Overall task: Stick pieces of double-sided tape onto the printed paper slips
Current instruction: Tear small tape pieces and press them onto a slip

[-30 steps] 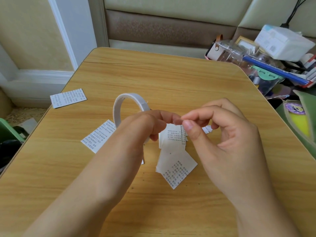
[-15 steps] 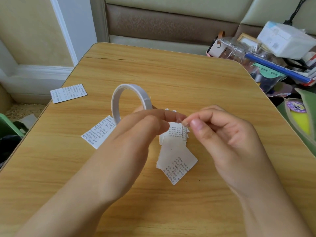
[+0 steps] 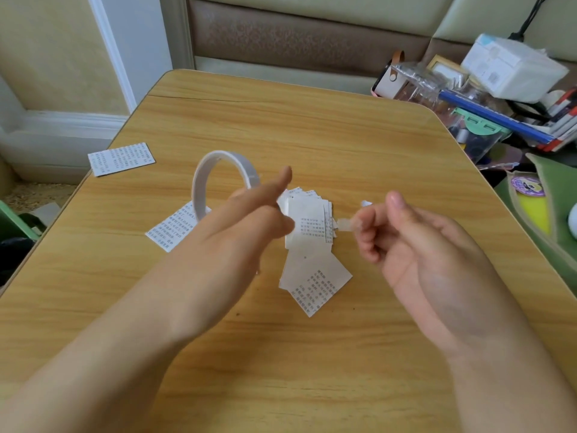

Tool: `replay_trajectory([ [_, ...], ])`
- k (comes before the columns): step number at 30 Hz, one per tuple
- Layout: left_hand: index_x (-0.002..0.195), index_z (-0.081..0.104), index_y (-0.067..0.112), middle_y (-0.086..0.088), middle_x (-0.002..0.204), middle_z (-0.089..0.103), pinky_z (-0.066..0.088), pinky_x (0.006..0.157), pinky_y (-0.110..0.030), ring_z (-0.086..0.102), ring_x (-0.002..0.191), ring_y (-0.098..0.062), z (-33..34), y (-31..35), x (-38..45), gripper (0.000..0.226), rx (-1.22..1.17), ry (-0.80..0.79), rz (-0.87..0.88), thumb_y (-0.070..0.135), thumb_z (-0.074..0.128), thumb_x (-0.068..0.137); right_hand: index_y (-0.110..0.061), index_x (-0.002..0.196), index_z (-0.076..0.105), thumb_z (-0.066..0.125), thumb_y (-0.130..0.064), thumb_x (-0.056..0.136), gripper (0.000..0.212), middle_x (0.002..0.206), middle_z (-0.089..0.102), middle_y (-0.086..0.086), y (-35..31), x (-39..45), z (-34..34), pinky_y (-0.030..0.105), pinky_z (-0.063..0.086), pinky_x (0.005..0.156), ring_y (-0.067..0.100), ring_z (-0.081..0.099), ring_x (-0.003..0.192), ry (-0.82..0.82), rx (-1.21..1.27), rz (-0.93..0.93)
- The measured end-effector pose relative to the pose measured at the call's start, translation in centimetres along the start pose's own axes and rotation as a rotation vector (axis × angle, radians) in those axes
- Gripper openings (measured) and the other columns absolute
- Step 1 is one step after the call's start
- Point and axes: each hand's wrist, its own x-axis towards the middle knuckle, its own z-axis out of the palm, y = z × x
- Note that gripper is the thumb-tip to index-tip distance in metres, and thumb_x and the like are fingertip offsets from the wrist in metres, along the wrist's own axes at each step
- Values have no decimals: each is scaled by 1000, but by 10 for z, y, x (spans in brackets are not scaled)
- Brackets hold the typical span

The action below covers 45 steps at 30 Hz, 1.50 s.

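Both hands raised over the desk (image 3: 359, 129), tape roll in the left, torn tape piece in the right.

Left hand (image 3: 249, 214) holds the white double-sided tape roll (image 3: 215, 179) upright, ring standing above the fingers, thumb stretched out straight; exactly how the fingers wrap it is hidden behind the hand. Right hand (image 3: 412, 245), palm up with fingers curled, pinches a small translucent tape piece (image 3: 345, 225) at its fingertips, just right of the slip stack. Stack of printed paper slips (image 3: 307, 221) lies mid-desk between the hands, fanned and overlapping; one larger slip (image 3: 315, 279) lies tilted, touching the stack's near edge. Another slip (image 3: 170, 228) lies flat under the roll, partly hidden by the left hand. A further slip (image 3: 121, 159) sits well apart at the desk's left edge. Cluttered boxes and bags (image 3: 487, 89) off the desk's right side.
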Motion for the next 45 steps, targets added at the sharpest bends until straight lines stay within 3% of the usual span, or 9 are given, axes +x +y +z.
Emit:
replay_trajectory([
  [2,90,60,68,-12,114,49,39,102,-35,52,109,-25,-2,-2,-13,54,43,69,46,42,51,44,-16,65,75,48,-43,82,42,66,60,-2,-4,-2,-2,22,34,55,9,45,59,5,95,147],
  [4,86,68,54,13,86,59,41,72,-4,56,80,-3,4,6,-31,28,74,77,116,39,55,67,-12,72,74,43,-46,84,48,58,48,0,-7,-4,-6,20,27,44,8,35,45,-36,98,331],
  [6,81,69,45,23,75,46,34,62,-7,46,69,-3,11,10,-40,21,258,75,180,38,50,78,-8,82,72,41,-46,85,49,51,38,-1,-9,-5,-11,18,18,37,5,24,34,-93,61,472],
  [9,75,66,40,14,80,41,26,81,-23,42,83,6,13,0,-42,21,659,71,281,40,45,73,-4,90,69,37,-39,91,47,46,32,-2,-8,-6,-14,15,13,36,4,17,29,-134,13,561],
  [15,84,71,38,10,76,39,18,78,-33,40,73,-2,15,-12,-45,26,844,51,338,31,50,69,-2,95,65,30,-31,96,46,46,31,-2,-2,-3,-11,15,12,35,4,15,29,-145,-95,622],
  [18,82,73,33,6,72,42,29,72,-40,45,68,-15,17,-17,-43,25,928,59,394,28,53,67,-2,95,65,30,-32,97,46,46,31,-2,-1,0,-10,15,12,33,3,15,29,-141,-135,637],
  [22,84,72,37,7,74,38,30,70,-39,49,71,-17,16,-20,-42,38,938,23,404,37,37,71,-1,96,65,30,-31,97,46,45,31,-2,0,3,-9,14,11,36,3,15,29,-139,-187,641],
  [33,85,73,37,9,75,34,19,74,-34,44,74,-17,17,-21,-39,30,923,38,383,32,47,71,-1,95,65,31,-32,98,46,46,32,-1,-1,2,-6,14,13,34,4,14,30,-152,-236,638],
  [45,82,72,36,8,74,37,30,71,-40,45,68,-15,19,-24,-37,39,951,77,479,36,34,71,-2,96,65,31,-31,99,44,43,35,-2,5,2,-2,15,14,34,6,16,31,-94,-391,567],
])
